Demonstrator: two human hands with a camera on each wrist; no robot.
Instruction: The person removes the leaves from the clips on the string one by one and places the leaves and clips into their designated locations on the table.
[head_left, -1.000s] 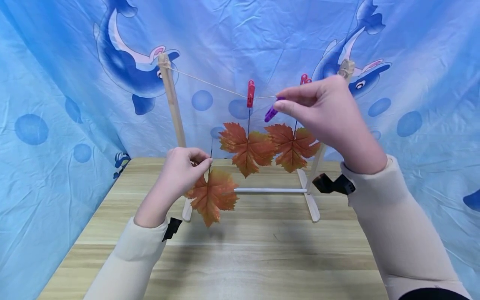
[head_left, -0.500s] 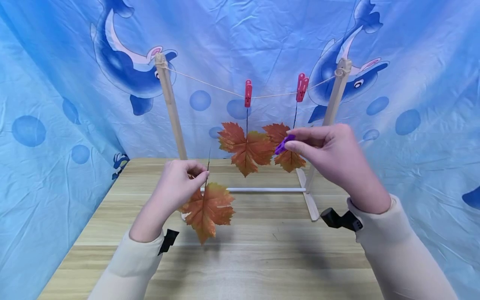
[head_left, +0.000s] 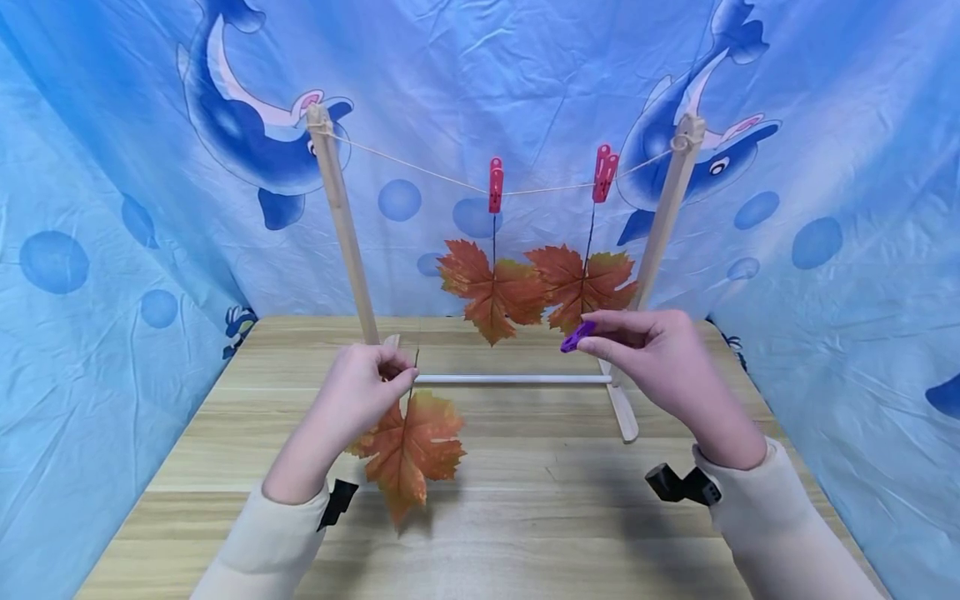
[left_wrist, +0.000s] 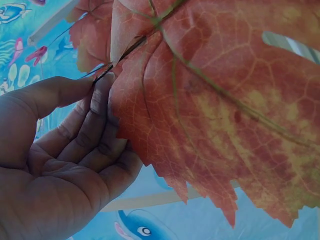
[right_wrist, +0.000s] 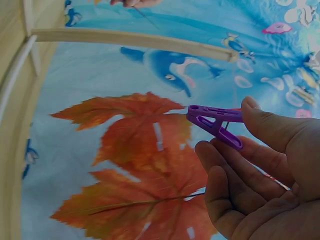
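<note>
Low on the left, my left hand [head_left: 360, 383] pinches the dark stem of an orange maple leaf [head_left: 408, 454] between thumb and fingertips; the leaf hangs over the table. In the left wrist view the same leaf [left_wrist: 215, 100] fills most of the picture, its stem between thumb and index finger. My right hand [head_left: 660, 350] pinches a purple clothespin [head_left: 577, 337] in front of the rack, below the hanging leaves. From the right wrist view, the clothespin [right_wrist: 215, 120] lies between thumb and fingers, its tip pointing away from the hand.
A string [head_left: 420, 167] runs between two wooden posts. Two red clothespins [head_left: 496, 185] on it each hold a leaf [head_left: 495, 287] by the stem. A white bar [head_left: 517, 379] joins the posts low down. Behind the wooden table [head_left: 495, 500] hangs a blue dolphin curtain [head_left: 465, 75].
My right hand has come down from near the string with the purple clothespin. The left hand has also sunk, lowering its leaf toward the table.
</note>
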